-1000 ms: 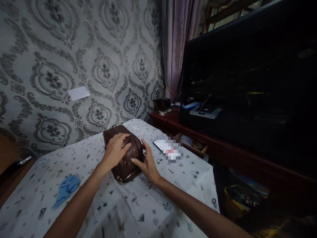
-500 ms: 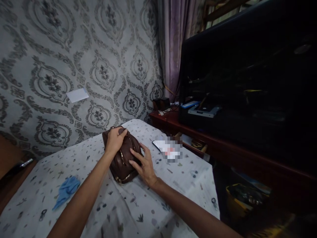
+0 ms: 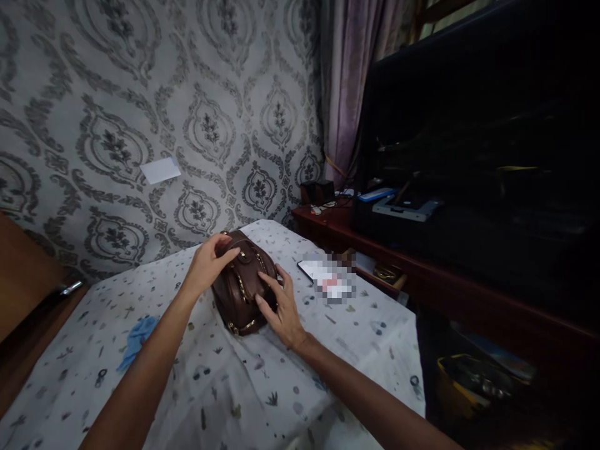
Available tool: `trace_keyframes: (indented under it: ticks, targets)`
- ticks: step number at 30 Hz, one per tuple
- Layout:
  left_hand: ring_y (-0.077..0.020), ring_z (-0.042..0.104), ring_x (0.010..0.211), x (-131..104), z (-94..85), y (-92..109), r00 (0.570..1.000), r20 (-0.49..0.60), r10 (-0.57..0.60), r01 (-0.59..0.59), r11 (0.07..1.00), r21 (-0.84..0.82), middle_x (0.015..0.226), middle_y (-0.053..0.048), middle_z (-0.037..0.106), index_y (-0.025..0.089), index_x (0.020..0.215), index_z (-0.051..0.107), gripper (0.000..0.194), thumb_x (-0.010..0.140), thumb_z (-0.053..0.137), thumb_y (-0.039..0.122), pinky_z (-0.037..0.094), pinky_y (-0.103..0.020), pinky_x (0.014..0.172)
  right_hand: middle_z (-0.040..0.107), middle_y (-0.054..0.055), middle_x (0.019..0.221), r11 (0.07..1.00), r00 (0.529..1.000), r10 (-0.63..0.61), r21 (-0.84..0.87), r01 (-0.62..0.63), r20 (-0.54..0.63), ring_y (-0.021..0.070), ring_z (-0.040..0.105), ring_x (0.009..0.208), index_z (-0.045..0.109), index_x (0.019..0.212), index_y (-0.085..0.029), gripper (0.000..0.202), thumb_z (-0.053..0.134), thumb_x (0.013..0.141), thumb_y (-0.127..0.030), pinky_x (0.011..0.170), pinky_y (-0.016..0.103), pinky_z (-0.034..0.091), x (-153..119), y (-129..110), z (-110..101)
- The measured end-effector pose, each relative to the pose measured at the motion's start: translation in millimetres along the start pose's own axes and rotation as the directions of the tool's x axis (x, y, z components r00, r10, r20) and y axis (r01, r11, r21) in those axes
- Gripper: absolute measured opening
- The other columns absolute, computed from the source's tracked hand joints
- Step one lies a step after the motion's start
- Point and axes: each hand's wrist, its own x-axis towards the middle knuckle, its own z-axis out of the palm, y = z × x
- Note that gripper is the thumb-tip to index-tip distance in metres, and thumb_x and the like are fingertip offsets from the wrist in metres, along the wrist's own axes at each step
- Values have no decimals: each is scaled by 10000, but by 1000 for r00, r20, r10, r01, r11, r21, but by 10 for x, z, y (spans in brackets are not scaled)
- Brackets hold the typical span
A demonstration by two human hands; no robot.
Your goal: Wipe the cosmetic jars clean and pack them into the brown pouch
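Observation:
A small brown leather bag (image 3: 234, 294) with gold zips and a gold stud stands on the cloth-covered table (image 3: 370, 362). My left hand (image 3: 206, 262) is at its upper left edge, fingers curled over the top and thumb near the stud. On the right side of the bag rests my right hand (image 3: 284, 312). Its thumb and index finger lie apart on the front, while the other fingers bend round the side. A phone (image 3: 314, 272), partly blurred out, lies to the right of the bag. Beside my left forearm lies a crumpled blue cloth (image 3: 138, 337).
Along the right runs a dark red cabinet (image 3: 323, 220) bearing a large black screen (image 3: 469, 137). Its drawer (image 3: 391, 278) stands partly pulled out. A patterned wall (image 3: 206, 125) with a white card (image 3: 160, 170) rises behind the table. A yellow-edged bag (image 3: 450, 375) sits low at right.
My left thumb and fingers have shifted on the bag's top, and the gold stud now shows. My right hand stays at the bag's side. The whole view has swung slightly left.

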Motion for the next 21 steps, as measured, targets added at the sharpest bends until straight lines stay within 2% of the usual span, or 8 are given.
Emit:
trace_keyframes:
  ticks: [2, 5, 8, 10, 12, 16, 21]
  targets:
    - [-214, 631, 930, -101, -45, -74, 998, -54, -24, 25, 1000, 15, 992, -48, 701, 187, 972, 658, 378, 719, 703, 465, 467, -301, 802, 337, 131, 1508, 997, 997, 72, 19, -71, -21, 320, 298, 1480, 564, 1337, -268, 444, 575, 934, -455, 1207, 560, 299, 27, -75, 43]
    - [-186, 612, 830, -232, -5, -174, 993, -104, -53, 60, 996, 66, 876, -22, 667, 193, 869, 652, 279, 762, 656, 451, 444, -286, 733, 389, 137, 1443, 983, 980, 183, 28, -181, -83, 316, 306, 1466, 556, 1255, -248, 447, 619, 892, -500, 1202, 568, 288, 106, -183, 143]
    - [-157, 538, 722, -308, 98, -232, 983, -183, 25, 4, 987, 160, 744, 7, 560, 197, 707, 575, 253, 829, 580, 418, 396, -277, 675, 417, 139, 1399, 971, 961, 237, 26, -236, -141, 320, 302, 1458, 532, 1174, -237, 470, 688, 823, -508, 1191, 570, 291, 181, -239, 249]
    - [-148, 493, 695, -333, 165, -242, 966, -250, 66, -19, 982, 187, 706, 18, 499, 200, 657, 511, 283, 857, 548, 396, 366, -276, 658, 419, 142, 1396, 971, 955, 237, 15, -238, -179, 326, 310, 1448, 523, 1142, -232, 474, 717, 788, -480, 1184, 570, 293, 204, -242, 306]
    - [-142, 459, 671, -345, 212, -239, 957, -287, 51, -10, 990, 142, 686, 27, 462, 203, 645, 476, 302, 875, 529, 393, 344, -275, 642, 422, 144, 1397, 975, 952, 219, 12, -222, -213, 322, 331, 1431, 513, 1136, -229, 452, 708, 792, -447, 1178, 567, 296, 203, -231, 347]
    - [-140, 453, 675, -345, 234, -223, 959, -285, 10, -1, 1000, 30, 678, 31, 438, 203, 637, 465, 305, 866, 539, 391, 331, -272, 631, 428, 148, 1387, 982, 950, 182, 8, -187, -252, 320, 339, 1417, 488, 1151, -228, 419, 662, 830, -434, 1162, 575, 305, 174, -212, 392]
    - [-147, 452, 684, -346, 202, -201, 966, -258, 15, -8, 1000, 28, 684, 24, 443, 204, 626, 465, 306, 863, 550, 377, 335, -276, 636, 419, 154, 1381, 988, 962, 146, -24, -155, -231, 330, 319, 1426, 464, 1178, -229, 426, 631, 858, -454, 1156, 604, 293, 156, -204, 407]
